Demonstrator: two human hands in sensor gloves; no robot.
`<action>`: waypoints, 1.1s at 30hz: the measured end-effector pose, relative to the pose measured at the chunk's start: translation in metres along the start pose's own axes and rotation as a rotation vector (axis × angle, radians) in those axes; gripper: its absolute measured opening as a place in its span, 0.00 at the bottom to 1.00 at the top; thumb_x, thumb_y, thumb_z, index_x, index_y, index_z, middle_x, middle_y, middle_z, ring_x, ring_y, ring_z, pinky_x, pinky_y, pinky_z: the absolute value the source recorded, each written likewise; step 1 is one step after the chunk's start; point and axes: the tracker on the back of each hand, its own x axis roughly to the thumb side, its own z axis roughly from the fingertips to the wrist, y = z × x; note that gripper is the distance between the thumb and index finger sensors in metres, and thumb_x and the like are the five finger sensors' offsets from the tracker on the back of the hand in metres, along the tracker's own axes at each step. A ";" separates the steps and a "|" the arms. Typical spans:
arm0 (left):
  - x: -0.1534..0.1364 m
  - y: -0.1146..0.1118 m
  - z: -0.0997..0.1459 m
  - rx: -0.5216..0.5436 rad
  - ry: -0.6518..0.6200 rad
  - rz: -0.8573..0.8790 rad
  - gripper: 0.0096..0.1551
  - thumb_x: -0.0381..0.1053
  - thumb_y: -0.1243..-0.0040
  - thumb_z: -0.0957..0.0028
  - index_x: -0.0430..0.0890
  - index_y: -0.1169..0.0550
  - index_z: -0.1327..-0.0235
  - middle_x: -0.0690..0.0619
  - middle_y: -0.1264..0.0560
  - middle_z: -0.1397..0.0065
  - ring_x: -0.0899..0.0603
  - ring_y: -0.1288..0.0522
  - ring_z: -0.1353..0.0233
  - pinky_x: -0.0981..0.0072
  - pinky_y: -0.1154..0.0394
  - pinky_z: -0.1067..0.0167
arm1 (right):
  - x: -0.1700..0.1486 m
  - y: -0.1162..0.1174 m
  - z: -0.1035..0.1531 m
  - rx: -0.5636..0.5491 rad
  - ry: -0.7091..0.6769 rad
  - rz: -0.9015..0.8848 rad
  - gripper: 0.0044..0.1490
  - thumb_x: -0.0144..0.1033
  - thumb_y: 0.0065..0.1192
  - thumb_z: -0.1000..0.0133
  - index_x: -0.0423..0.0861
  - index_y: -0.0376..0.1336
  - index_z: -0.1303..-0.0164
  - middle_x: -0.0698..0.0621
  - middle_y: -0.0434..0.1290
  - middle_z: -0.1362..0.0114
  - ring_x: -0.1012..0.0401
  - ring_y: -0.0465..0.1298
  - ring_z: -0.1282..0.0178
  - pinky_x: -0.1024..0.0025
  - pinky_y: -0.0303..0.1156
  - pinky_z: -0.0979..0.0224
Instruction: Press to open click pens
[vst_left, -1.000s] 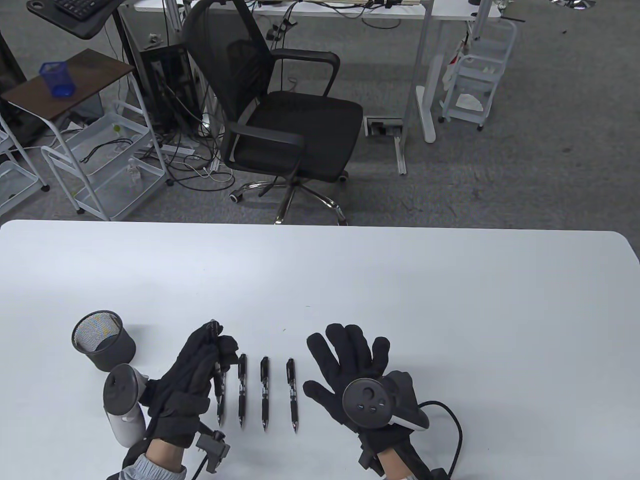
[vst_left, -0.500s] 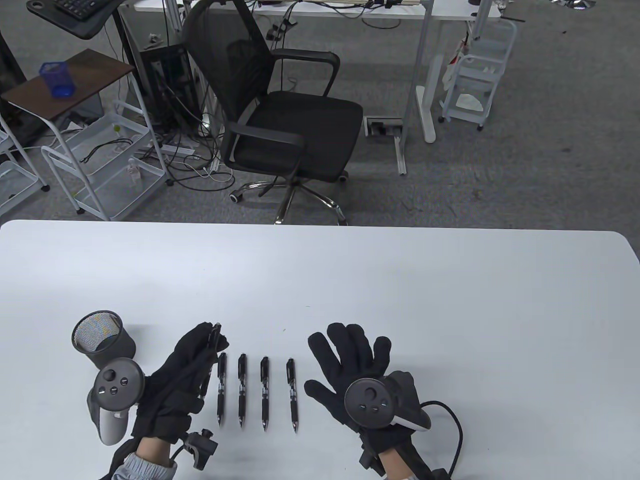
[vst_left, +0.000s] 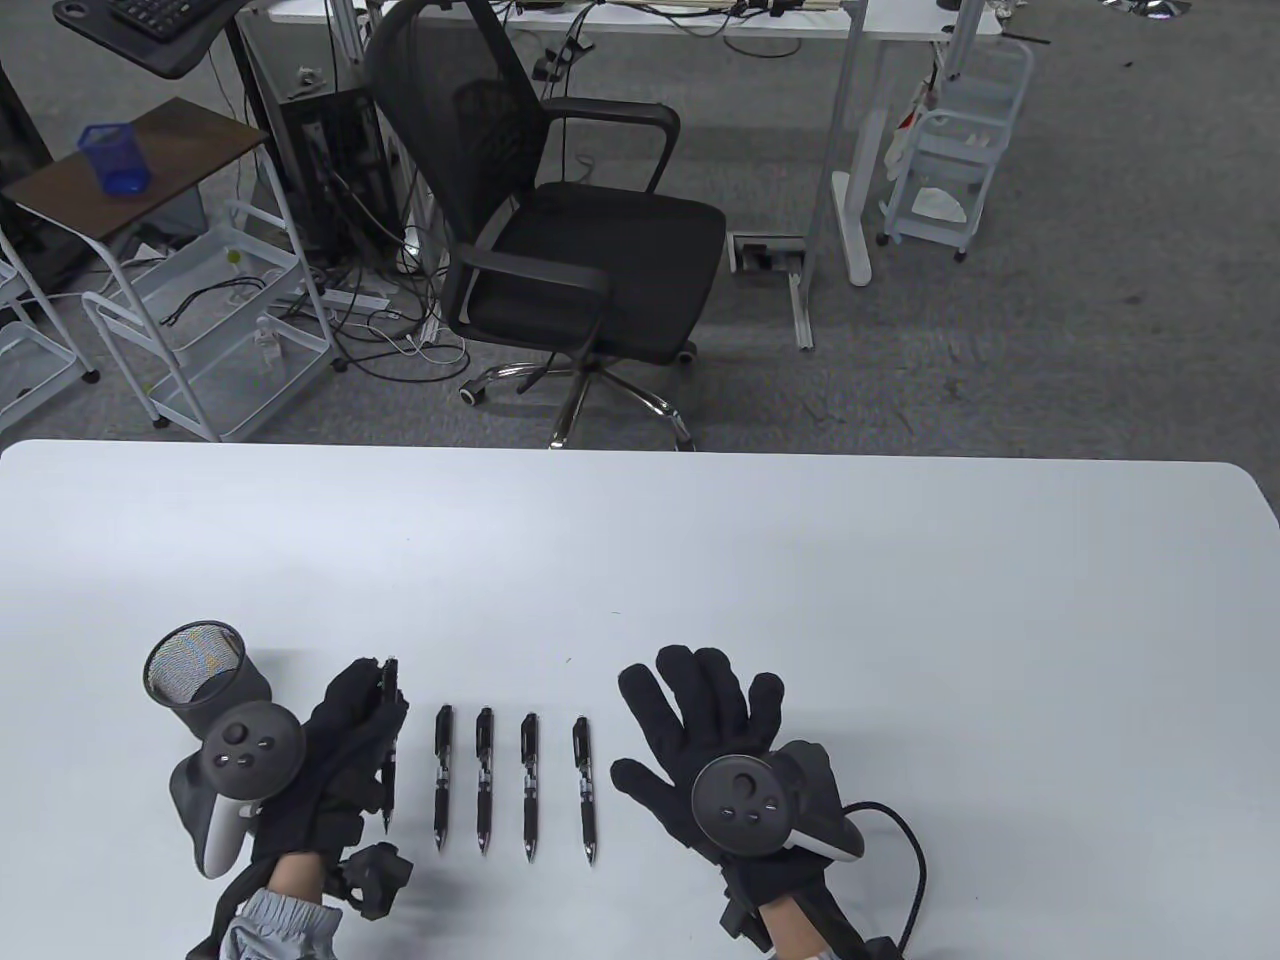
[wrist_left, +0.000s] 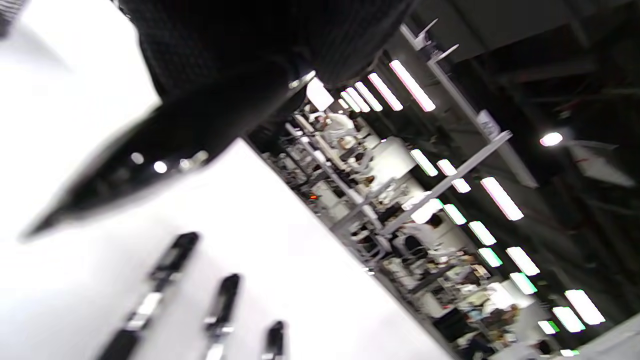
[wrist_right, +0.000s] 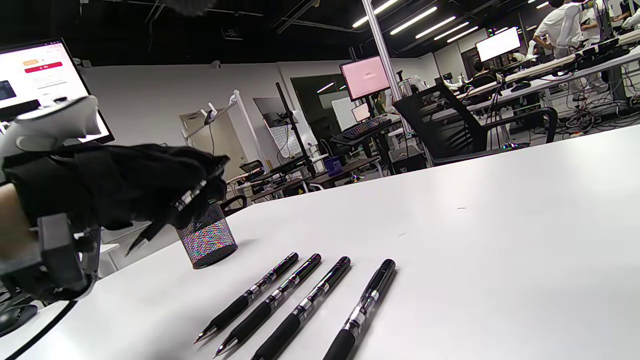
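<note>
While the left hand (vst_left: 345, 745) gripped one pen (vst_left: 387, 745) off the table (vst_left: 800, 600), fingers wrapped around the barrel, tip pointing toward the near edge, the right hand (vst_left: 715, 745) lay flat, palm down, fingers spread, holding nothing. Four more pens (vst_left: 510, 785) lay in a parallel row between the hands, tips toward the near edge, close but not touching. Mesh cup (vst_left: 200, 680) stood just left of the left hand.
</note>
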 end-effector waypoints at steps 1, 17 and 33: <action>-0.004 -0.002 -0.002 0.000 0.022 -0.034 0.33 0.45 0.39 0.28 0.36 0.36 0.16 0.43 0.22 0.27 0.41 0.20 0.36 0.61 0.14 0.42 | 0.000 0.000 0.000 0.000 0.000 -0.002 0.47 0.54 0.41 0.29 0.44 0.34 0.06 0.32 0.28 0.09 0.30 0.30 0.14 0.20 0.21 0.32; -0.045 -0.044 -0.022 -0.128 0.235 -0.258 0.32 0.47 0.37 0.29 0.37 0.33 0.17 0.40 0.21 0.30 0.43 0.19 0.38 0.67 0.13 0.44 | -0.002 -0.001 0.000 0.001 0.002 -0.012 0.47 0.54 0.41 0.29 0.44 0.35 0.06 0.32 0.28 0.09 0.30 0.30 0.14 0.20 0.21 0.32; -0.035 -0.055 -0.043 -0.184 0.254 -0.428 0.30 0.50 0.34 0.31 0.40 0.29 0.21 0.42 0.22 0.35 0.48 0.19 0.42 0.75 0.13 0.47 | -0.003 -0.002 0.000 0.004 0.008 -0.012 0.47 0.54 0.41 0.29 0.44 0.35 0.06 0.32 0.28 0.09 0.30 0.30 0.15 0.20 0.21 0.32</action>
